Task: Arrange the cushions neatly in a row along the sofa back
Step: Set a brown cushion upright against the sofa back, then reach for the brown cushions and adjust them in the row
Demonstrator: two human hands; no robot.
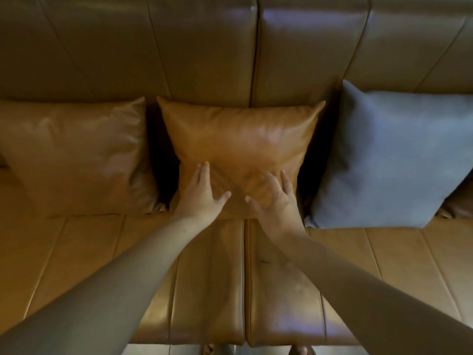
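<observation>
Middle tan cushion (240,149), frame centre, leans upright on sofa back (204,47). Your left hand (202,196) and right hand (276,201): grip spread, palms flat on lower face, likely to seat it square. Left tan cushion (74,155), grey cushion (394,160) flank it, gaps between.

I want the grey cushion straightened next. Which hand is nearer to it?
The right hand is nearer: it rests on the middle tan cushion's lower right, a dark gap from the grey cushion. The left hand lies on that cushion's lower left, farther off.
</observation>
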